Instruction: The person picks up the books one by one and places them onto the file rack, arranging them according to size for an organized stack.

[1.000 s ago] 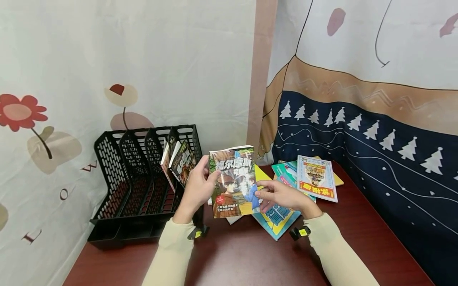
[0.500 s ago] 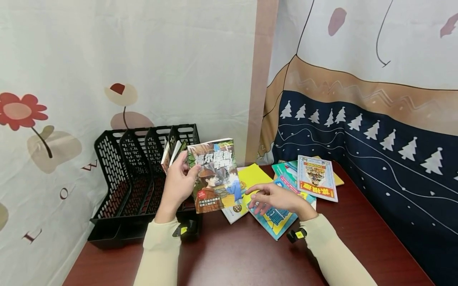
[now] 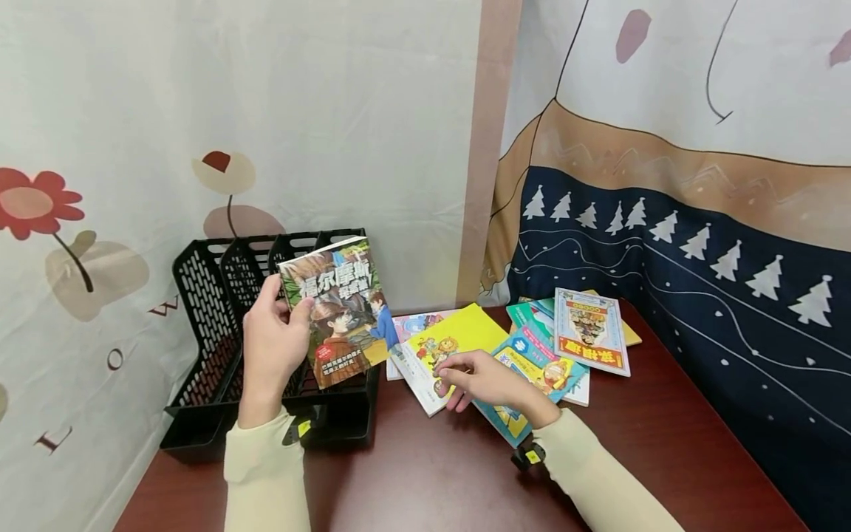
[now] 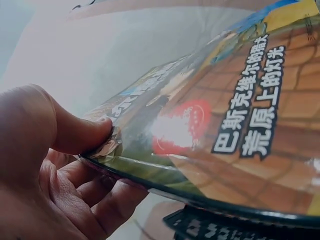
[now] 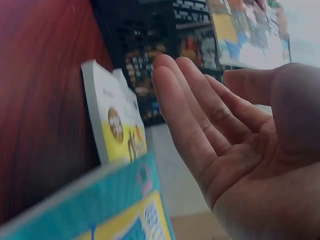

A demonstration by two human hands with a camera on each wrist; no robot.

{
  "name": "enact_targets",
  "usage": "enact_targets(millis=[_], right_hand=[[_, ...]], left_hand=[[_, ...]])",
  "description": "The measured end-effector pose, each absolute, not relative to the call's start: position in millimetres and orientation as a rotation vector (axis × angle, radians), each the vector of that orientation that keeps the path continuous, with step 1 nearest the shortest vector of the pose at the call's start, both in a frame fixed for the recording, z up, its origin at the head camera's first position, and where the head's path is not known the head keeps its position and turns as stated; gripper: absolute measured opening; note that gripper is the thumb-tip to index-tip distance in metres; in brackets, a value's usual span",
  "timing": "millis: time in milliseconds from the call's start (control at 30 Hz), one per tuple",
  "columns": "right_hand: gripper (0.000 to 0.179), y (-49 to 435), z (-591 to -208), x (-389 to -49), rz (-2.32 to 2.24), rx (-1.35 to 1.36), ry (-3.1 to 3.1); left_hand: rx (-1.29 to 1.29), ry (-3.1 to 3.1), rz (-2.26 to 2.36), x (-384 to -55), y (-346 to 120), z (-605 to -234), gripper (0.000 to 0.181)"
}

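My left hand (image 3: 275,347) pinches a comic-style paperback book (image 3: 342,314) by its left edge, thumb on the cover and fingers behind, as the left wrist view also shows. The book is held up, tilted, in front of the black file organizer (image 3: 206,325), and covers its right compartments in the head view. My right hand (image 3: 485,380) holds nothing; its fingers are loosely extended over a yellow-and-white book (image 3: 459,332) and a blue-and-yellow book (image 3: 512,417). In the right wrist view the palm (image 5: 250,160) is bare, and the held book (image 5: 250,32) shows beyond the fingers.
Several books lie overlapping on the dark red table (image 3: 425,473), among them a pink one (image 3: 419,323) and a grey-bordered one (image 3: 592,331) at the right. The organizer has a low front tray (image 3: 199,436). Patterned cloth (image 3: 665,258) hangs behind the table.
My left hand has carried the book leftward, from over the table to in front of the organizer, tilting it. My right hand has let go of the book and shifted slightly left.
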State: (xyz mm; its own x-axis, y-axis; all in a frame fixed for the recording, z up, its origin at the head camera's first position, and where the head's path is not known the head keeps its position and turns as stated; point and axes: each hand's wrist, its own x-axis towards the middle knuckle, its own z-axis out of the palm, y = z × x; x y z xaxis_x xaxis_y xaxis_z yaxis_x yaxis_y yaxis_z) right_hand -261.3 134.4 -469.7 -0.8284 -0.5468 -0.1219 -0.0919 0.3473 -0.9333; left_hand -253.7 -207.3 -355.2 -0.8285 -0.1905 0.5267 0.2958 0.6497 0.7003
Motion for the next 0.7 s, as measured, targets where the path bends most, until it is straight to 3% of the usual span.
enact_targets(millis=[400, 567, 700], right_hand=[[0.039, 68, -473, -253, -1.584, -0.547, 2.235], [0.049, 36, -481, -254, -1.690, -0.486, 2.248], [0.067, 16, -486, -255, -1.623, -0.444, 2.330]], left_hand=[[0.129, -2.226, -1.022, -245, -219, -350, 0.030], [0.173, -2.195, -0.967, -245, -221, -350, 0.027], [0.193, -2.178, -0.946, -244, -222, -350, 0.025]])
